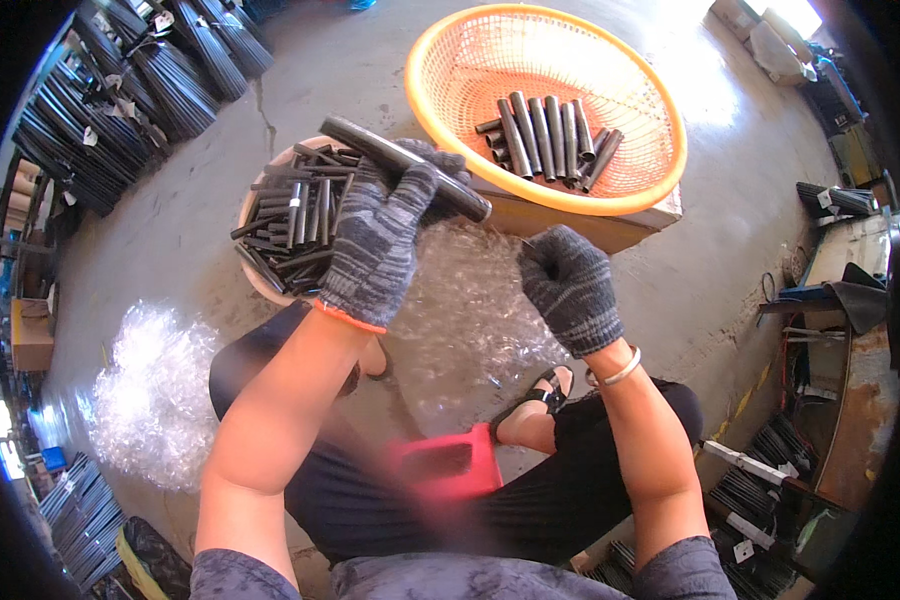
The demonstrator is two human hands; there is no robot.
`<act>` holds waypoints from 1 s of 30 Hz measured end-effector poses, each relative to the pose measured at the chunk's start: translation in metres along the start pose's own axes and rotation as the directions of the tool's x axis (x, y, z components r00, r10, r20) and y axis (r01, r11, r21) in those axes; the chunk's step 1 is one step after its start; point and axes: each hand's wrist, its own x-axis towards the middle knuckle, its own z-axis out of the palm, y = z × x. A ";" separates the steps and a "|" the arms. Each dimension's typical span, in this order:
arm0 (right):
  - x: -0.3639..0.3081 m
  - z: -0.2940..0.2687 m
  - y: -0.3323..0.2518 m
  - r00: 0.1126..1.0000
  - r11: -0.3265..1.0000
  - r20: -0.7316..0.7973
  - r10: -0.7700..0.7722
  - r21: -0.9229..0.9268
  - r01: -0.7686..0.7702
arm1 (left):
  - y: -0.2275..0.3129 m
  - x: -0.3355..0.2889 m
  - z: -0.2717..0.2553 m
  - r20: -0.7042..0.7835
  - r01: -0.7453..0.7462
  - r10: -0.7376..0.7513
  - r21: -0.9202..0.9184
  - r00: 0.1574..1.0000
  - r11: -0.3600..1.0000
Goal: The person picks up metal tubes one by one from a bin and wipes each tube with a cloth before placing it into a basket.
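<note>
My left hand (385, 215), in a grey striped knit glove, is wrapped round a dark metal tube (405, 165). The tube tilts, its far end to the upper left and its open end to the right. Under and beside that hand stands a pale round tub (253, 268) full of short black tubes (315, 215). My right hand (572, 285), gloved alike, is closed with thumb and fingers pressed together, apart from the tube. Whatever it may pinch is too small to make out. Beyond it, an orange mesh basket (670, 160) holds several dark tubes (545, 135) lying side by side.
The basket rests tilted on a box (560, 222). Shreds of clear plastic (470, 300) lie between my feet, with a bigger heap (155, 395) at the left. A pink stool (475, 465) is below me. Bundled rods (160, 70) stand far left; a metal bench (850, 390) is at the right.
</note>
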 end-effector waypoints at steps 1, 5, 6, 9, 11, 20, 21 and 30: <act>-0.002 0.000 0.007 1.000 1.000 -0.004 -0.003 -0.030 0.003 | 0.003 0.002 -0.011 0.005 0.054 -0.055 0.074 0.998 0.996; 0.000 -0.019 0.026 0.995 0.986 -0.087 -0.056 -0.159 0.041 | 0.005 0.002 -0.023 0.016 0.058 -0.057 -0.037 0.998 0.998; 0.000 -0.024 0.028 0.995 0.979 -0.083 -0.063 -0.199 0.045 | 0.007 0.001 -0.027 0.003 0.053 -0.053 -0.032 0.999 0.998; 0.000 -0.033 0.055 1.000 0.874 0.013 -0.025 -0.485 0.028 | 0.016 0.004 -0.040 -0.043 0.057 -0.060 -0.079 0.997 0.995; -0.005 -0.036 0.063 0.983 0.771 0.149 0.111 -0.637 0.010 | 0.024 0.008 -0.045 -0.081 0.031 -0.033 -0.015 0.996 0.999; -0.024 -0.021 0.083 0.796 0.676 0.433 0.423 -0.736 0.041 | 0.033 0.011 -0.063 -0.161 0.004 -0.012 -0.046 0.987 0.999; -0.026 -0.017 0.087 0.774 0.646 0.438 0.457 -0.761 0.049 | 0.036 0.012 -0.061 -0.237 -0.007 -0.030 -0.153 0.971 0.988; -0.051 0.000 0.117 0.578 0.612 0.584 0.569 -0.771 0.177 | 0.045 0.017 -0.081 -0.277 -0.088 0.045 -0.145 0.960 0.986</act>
